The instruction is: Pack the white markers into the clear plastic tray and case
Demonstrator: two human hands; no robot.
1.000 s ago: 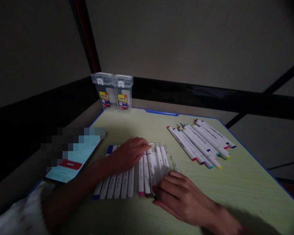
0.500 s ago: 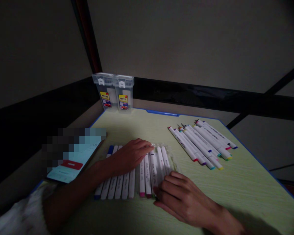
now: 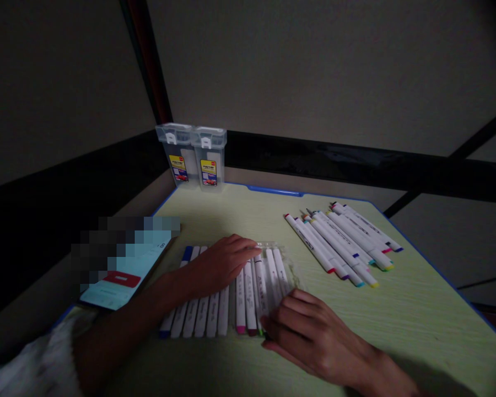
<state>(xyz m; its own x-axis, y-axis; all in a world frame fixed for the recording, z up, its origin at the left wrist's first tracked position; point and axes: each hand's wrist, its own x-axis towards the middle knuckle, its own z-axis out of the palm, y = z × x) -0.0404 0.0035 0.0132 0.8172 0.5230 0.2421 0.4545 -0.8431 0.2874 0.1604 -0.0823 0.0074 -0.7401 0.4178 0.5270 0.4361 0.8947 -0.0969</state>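
Dim grey walls (image 3: 314, 71) rise behind a pale green, blue-edged table (image 3: 397, 342), well beyond both hands. Between and beneath the hands lies a clear tray (image 3: 270, 244) with a row of white markers (image 3: 240, 303) (pink, dark red and green ends show near the right fingertips). The left hand (image 3: 223, 264) lies across their far ends, fingers together; whether it pinches any marker, I cannot tell. At the near right part of the row, the right hand (image 3: 310, 333) bends its fingers by the green end, its hold likewise hidden. Past the right hand, loose markers (image 3: 334, 240) lie in a pile. Left of the left hand is a lit phone (image 3: 122, 280); farther beyond it, two clear tubs (image 3: 209, 157) stand side by side.
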